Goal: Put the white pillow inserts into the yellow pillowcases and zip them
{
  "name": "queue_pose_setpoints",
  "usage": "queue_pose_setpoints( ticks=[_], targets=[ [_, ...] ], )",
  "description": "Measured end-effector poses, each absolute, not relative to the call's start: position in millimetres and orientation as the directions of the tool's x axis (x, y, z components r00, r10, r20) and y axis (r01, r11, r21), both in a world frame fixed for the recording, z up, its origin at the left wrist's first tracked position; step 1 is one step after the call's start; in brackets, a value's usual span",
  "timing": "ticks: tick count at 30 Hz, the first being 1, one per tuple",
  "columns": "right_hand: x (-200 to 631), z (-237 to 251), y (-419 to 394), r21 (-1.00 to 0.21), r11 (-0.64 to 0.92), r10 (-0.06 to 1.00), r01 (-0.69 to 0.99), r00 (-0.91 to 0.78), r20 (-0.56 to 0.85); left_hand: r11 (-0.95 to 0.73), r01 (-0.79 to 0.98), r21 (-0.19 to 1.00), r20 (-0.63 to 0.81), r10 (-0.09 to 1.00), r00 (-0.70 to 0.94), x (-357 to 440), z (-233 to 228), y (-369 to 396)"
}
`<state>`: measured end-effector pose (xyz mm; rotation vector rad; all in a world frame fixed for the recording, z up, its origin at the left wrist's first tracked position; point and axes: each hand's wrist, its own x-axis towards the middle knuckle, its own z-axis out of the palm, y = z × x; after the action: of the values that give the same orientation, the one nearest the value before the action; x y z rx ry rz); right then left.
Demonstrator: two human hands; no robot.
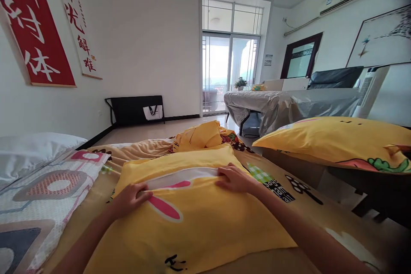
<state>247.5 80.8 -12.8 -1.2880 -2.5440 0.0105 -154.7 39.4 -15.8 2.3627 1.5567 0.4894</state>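
- Yellow pillowcase (pixel 192 218) lies flat at the near edge of the bed (pixel 321 209), white pillow (pixel 189 176) showing at its open far end.
- Left hand (pixel 130 199) pinches the case opening at the left; right hand (pixel 234 178) presses, fingers curled, on the right of the opening.
- Judged: pillow mostly in, opening not yet closed or smoothed.
- Second yellow pillow (pixel 337 141) sits off the right edge; crumpled yellow cloth (pixel 199 135) at the far edge.
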Motion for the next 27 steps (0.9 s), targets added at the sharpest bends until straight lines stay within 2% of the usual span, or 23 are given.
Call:
queue_pose_setpoints(
  ticks=[3,5,7,10,13,15,17,19,23,27],
  targets=[
    [267,-7,92,-0.145,0.567,0.823,0.811,-0.551,0.136,-0.382,0.859,0.342,0.117,0.924,0.364,-167,10,35],
    [277,1,95,-0.171,0.566,0.824,0.806,-0.551,0.13,-0.376,0.865,0.332,0.149,0.926,0.346,-170,29,31],
    [282,10,96,-0.228,0.557,0.83,0.799,-0.528,0.179,-0.381,0.861,0.337,0.184,0.923,0.337,-166,44,30],
    [280,19,99,-0.303,0.581,0.807,0.755,-0.488,0.331,-0.411,0.834,0.367,0.257,0.907,0.334,-156,50,35],
    [274,13,110,-0.295,0.632,0.736,0.716,-0.437,0.516,-0.404,0.798,0.447,0.387,0.892,0.234,-149,36,51],
    [268,1,120,-0.249,0.614,0.711,0.749,-0.389,0.585,-0.402,0.781,0.477,0.479,0.864,0.152,-149,19,67],
    [263,-15,131,-0.199,0.569,0.715,0.798,-0.36,0.599,-0.374,0.814,0.445,0.521,0.847,0.104,-150,-2,81],
    [259,-33,138,-0.173,0.536,0.738,0.826,-0.359,0.572,-0.307,0.867,0.393,0.493,0.866,0.083,-152,-24,91],
    [258,-66,140,-0.191,0.515,0.767,0.835,-0.35,0.538,-0.226,0.906,0.357,0.406,0.911,0.067,-156,-58,90],
    [269,-83,132,-0.223,0.473,0.772,0.852,-0.279,0.572,-0.259,0.915,0.309,0.469,0.879,0.091,-164,-66,77]
  ],
)
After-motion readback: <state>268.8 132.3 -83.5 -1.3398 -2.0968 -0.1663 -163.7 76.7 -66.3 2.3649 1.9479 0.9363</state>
